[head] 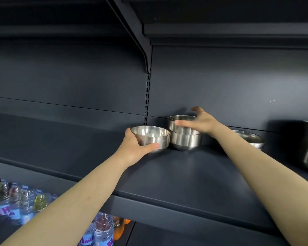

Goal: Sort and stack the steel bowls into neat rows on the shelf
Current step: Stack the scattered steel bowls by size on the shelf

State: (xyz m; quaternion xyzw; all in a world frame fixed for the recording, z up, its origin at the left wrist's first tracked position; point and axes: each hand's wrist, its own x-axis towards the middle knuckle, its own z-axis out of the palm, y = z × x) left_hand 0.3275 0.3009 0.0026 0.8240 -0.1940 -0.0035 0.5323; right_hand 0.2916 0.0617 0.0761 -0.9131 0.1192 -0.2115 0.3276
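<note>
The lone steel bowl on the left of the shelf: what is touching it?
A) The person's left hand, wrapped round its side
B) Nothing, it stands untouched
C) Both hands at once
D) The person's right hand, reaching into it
A: the left hand curls round the side of the lone bowl, thumb across its front, while the right hand is at the stack of two bowls beside it.

A single wide-angle camera, worn on the head, is looking forward into a dark grey metal shelf (185, 174) from just above its board, also catching the underside of the black shelf above (220, 13). It is sitting close: both forearms are reaching in from the lower corners, the left hand (133, 148), gripping a shiny round steel bowl (153, 137), and the right hand (203, 121) falling mid-frame. Clear plastic bottles (26, 201) below are showing bottom left.
</note>
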